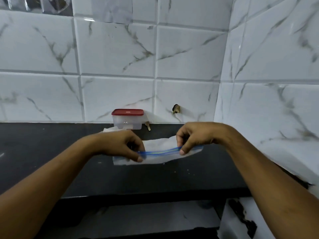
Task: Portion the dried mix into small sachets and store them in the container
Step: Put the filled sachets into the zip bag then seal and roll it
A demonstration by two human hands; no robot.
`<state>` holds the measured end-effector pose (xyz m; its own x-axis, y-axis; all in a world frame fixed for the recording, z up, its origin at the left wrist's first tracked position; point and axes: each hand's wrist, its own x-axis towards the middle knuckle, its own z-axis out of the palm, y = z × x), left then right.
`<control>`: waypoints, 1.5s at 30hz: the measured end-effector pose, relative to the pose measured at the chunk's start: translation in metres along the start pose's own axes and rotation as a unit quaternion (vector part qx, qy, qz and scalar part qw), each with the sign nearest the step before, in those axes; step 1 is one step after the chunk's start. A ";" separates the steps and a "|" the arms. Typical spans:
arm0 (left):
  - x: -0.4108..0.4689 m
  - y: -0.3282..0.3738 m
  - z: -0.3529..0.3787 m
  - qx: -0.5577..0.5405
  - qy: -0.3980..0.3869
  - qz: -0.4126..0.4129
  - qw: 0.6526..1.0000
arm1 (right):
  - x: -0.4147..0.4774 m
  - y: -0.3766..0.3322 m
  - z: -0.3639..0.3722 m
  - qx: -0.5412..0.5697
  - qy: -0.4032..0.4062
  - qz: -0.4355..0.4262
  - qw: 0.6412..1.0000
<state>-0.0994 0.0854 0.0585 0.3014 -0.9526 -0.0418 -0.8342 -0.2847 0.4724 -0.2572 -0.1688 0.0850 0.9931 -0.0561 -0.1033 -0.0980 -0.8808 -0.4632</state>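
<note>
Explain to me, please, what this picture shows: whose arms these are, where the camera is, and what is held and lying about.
There is no machine: a person wears one camera on the head, looking down at their own arms. The left hand and right hand pinch the blue seal of a clear zip bag, one at each end. White paper lies beneath on the black counter. At the wall stands a clear container with its red lid on.

The container (127, 119) stands against the back wall (117, 54). A side wall (269, 83) closes the right. Bare table (43, 144) lies left.
</note>
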 end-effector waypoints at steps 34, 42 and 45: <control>0.108 -0.011 -0.159 0.058 0.399 0.041 0.914 | 0.095 -0.016 -0.137 -0.087 0.386 -0.037 0.918; 0.150 -0.036 -0.167 0.087 0.482 0.018 0.871 | 0.134 0.002 -0.145 -0.062 0.447 -0.036 0.891; 0.152 -0.038 -0.167 0.101 0.483 0.031 0.869 | 0.135 0.005 -0.146 -0.054 0.449 -0.038 0.891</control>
<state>0.0554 -0.0305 0.1814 0.4183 -0.4603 0.7830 -0.8975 -0.3419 0.2784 -0.1142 -0.2496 0.1976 0.6529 -0.3050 0.6933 -0.0701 -0.9358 -0.3456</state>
